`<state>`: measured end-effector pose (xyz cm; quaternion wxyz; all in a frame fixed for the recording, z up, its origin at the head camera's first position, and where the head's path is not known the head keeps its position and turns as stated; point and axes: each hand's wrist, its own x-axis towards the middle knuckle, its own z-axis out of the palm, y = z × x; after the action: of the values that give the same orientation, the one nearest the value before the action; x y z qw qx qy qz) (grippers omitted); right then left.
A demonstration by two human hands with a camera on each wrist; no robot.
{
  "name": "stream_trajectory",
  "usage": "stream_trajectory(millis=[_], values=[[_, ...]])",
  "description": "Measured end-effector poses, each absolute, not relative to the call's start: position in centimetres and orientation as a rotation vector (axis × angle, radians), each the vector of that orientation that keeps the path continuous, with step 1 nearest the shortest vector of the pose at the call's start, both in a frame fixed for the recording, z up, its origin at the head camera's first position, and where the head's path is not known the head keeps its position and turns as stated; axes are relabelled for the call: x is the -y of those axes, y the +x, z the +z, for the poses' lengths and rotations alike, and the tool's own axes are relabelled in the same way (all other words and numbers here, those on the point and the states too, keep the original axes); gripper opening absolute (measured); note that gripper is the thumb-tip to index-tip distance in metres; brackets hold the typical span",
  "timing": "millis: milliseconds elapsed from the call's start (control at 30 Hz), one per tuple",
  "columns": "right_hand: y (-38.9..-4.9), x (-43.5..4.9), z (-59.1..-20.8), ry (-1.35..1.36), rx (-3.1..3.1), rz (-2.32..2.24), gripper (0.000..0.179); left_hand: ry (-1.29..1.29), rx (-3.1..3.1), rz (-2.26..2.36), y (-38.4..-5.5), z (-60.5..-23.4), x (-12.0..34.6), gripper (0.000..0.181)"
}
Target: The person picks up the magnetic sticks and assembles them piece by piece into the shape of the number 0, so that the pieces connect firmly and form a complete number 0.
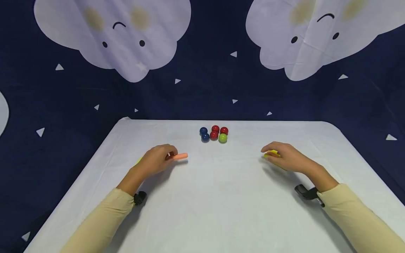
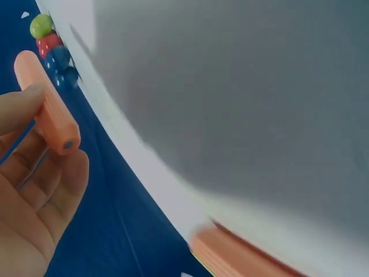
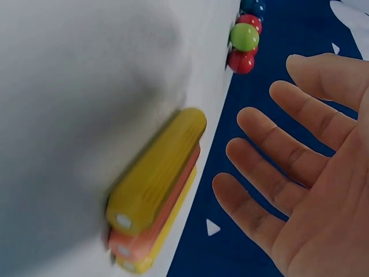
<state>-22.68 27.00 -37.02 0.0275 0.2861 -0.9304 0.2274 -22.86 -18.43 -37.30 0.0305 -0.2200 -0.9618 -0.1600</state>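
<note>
Between thumb and fingers, my left hand [image 1: 157,160] pinches an orange ribbed rod [image 2: 52,109] with a small round spot on its end. Another orange rod [image 2: 236,254] lies near that hand at the bottom of the left wrist view, blurred, with a bit of yellow along its edge. On the right, my right hand [image 1: 286,157] hovers with fingers spread and relaxed, holding nothing. Close by it lie a yellow rod [image 3: 158,170], an orange rod [image 3: 130,245] and a second yellow rod [image 3: 138,264], side by side. In the head view the hand mostly hides them.
Toward the back of the white table [image 1: 218,196] sits a cluster of glossy balls: blue [image 1: 205,137], red [image 1: 214,135] and green [image 1: 223,138]. A dark blue cloth with clouds [image 1: 209,88] hangs behind the table. Each wrist carries a black camera mount [image 1: 305,192].
</note>
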Motion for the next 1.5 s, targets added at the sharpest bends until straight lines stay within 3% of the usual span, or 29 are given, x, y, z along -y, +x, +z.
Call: stream_trajectory(millis=[467,733,1167,1500], values=[[-23.6,-25.6,-37.3,0.892,2.906,0.723,0.025,-0.811,2.994,-0.613,-27.2,-37.7,11.1,0.018],[-25.8,-23.1,-37.3,0.840,2.947,0.717,0.030,-0.793,3.070,-0.571,-28.8,-38.4,7.8,0.019],[-29.5,-18.6,-38.4,0.800,2.933,0.747,0.033,-0.799,3.092,-0.627,-29.8,-38.8,6.1,0.016],[-31.2,-16.1,-38.9,0.766,3.031,0.554,0.053,-0.735,3.109,-0.608,-29.9,-38.8,6.0,0.014]])
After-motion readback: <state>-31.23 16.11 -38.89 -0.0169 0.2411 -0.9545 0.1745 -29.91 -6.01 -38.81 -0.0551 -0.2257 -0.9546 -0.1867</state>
